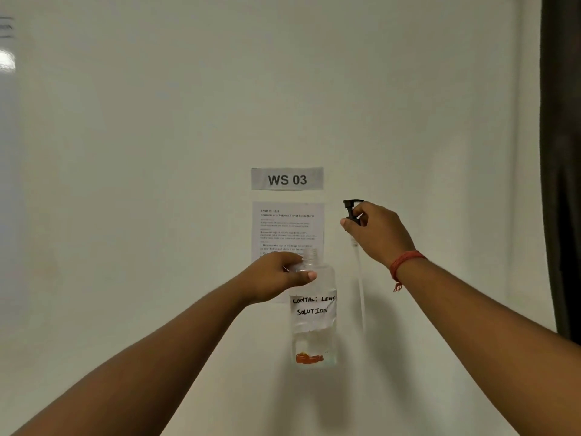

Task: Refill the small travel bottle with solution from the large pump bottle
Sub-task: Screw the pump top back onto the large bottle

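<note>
from the head camera, my left hand (276, 276) sits low in the middle of the frame, fingers and thumb curled round the shoulder of the large clear bottle (312, 313), just under its bare threaded neck (310, 254). i judge i hold it there to keep it upright and steady while its mouth is open. a little liquid shows near the bottom, with an orange-red mark (309, 358) low on the wall.

up and to the right, my right hand (375, 232) pinches the black pump head (352, 209) by its collar, and the clear dip tube (360, 284) hangs straight down beside the bottle, apart from it. so the pump is out of the bottle; holding it high looks like a way to let the long tube clear the neck. a red thread band (405, 262) circles that wrist.

the small travel bottle is not in view, so i cannot say where it stands.

writing: the bottle's handwritten label (312, 305) reads "contact lens solution". on the wall behind, a grey sign (287, 179) reads "ws 03". below it a printed task sheet (287, 228) is mostly too small to read; "task id" and a title about a contact lens solution travel bottle refill come through.
</note>
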